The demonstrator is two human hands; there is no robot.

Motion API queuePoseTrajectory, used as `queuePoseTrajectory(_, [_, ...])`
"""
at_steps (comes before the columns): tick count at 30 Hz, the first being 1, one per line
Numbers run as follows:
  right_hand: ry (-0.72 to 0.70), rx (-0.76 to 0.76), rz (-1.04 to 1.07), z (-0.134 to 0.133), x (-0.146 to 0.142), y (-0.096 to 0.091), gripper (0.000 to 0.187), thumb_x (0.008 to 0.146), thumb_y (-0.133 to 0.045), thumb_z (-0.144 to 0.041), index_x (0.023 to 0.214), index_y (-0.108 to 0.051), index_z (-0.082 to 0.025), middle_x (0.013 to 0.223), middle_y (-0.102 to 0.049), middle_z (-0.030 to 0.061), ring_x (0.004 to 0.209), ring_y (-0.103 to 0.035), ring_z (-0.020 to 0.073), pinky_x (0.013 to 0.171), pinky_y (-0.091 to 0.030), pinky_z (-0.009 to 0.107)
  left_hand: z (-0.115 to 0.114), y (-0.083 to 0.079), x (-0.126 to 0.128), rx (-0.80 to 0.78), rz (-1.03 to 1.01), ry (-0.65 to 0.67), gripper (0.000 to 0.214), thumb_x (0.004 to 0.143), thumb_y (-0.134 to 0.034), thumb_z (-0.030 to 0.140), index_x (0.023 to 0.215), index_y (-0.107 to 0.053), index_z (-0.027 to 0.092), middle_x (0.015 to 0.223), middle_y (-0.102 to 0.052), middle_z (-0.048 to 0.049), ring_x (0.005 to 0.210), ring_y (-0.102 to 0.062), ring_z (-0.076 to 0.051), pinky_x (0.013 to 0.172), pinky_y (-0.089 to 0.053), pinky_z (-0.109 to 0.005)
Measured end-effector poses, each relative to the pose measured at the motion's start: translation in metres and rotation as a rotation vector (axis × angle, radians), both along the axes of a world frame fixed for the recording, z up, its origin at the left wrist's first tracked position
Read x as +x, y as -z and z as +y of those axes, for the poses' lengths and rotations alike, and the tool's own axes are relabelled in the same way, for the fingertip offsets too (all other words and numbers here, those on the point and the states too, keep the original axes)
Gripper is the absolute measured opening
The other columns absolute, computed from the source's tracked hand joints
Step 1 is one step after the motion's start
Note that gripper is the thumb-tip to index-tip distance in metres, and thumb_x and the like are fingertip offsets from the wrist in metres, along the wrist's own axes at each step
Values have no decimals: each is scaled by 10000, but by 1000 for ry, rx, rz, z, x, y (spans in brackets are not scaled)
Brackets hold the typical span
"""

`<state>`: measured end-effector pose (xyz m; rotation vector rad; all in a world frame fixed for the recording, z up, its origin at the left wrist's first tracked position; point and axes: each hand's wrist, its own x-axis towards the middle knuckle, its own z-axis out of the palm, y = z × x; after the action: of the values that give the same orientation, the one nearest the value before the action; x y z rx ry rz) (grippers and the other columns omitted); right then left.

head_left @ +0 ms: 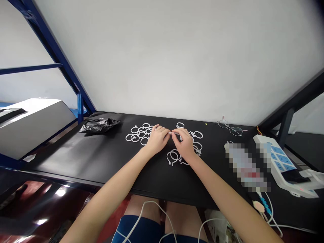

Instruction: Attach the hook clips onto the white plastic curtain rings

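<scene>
Over the black tabletop (113,150) my two hands meet. My left hand (157,139) has its thumb and fingers pinched on one side of a thin white plastic ring (173,132). On its other side, the fingertips of my right hand (184,143) are closed too. Most of this ring is hidden by the fingers. Beside my left hand lies a cluster of white rings (138,134), which look closed into loops. Around my right hand several more white rings (197,147) are scattered; those that show plainly have a gap and small clasp ends, and my right hand covers some.
A crumpled black plastic bag (100,125) lies at the left. On the right are eyeglasses (230,127), a blurred-out phone-like object (246,165) with a cable, and a white power strip (280,162). The wall (177,67) closes off the back.
</scene>
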<state>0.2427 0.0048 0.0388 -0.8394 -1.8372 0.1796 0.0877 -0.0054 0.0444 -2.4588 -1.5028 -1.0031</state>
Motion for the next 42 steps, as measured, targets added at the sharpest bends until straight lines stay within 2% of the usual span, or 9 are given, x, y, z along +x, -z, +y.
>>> queuePoseTrajectory(11, [38, -75, 22, 2, 2, 0, 214, 952, -438, -263, 874, -627, -199, 885, -673, 65, 867, -605, 206, 820, -487, 372, 2, 3, 0, 43, -25, -1, 191, 951, -416, 220, 924, -605, 209, 837, -645, -13, 854, -580, -158, 1058, -338, -410])
queuePoseTrajectory(17, [37, -154, 72, 4, 3, 2, 220, 948, -446, -301, 915, -637, -194, 917, -681, 81, 845, -628, 206, 784, -513, 365, 1, 1, 0, 40, -26, 24, 192, 950, -411, 210, 934, -602, 206, 830, -647, -10, 845, -581, -156, 1044, -344, -403])
queuePoseTrajectory(26, [26, -203, 80, 6, 3, 5, 221, 939, -458, -319, 896, -637, -197, 863, -697, 67, 768, -650, 194, 706, -529, 335, -1, 0, 2, -29, 29, 65, 195, 941, -415, 192, 899, -605, 194, 808, -632, -28, 844, -574, -179, 869, -418, -348])
queuePoseTrajectory(42, [-29, -148, 56, 2, 0, 4, 172, 932, -475, -276, 908, -629, -202, 888, -680, 59, 791, -657, 177, 714, -553, 306, 0, 3, 2, -61, 66, 100, 154, 913, -440, 166, 848, -578, 177, 789, -619, -38, 805, -571, -188, 796, -426, -341])
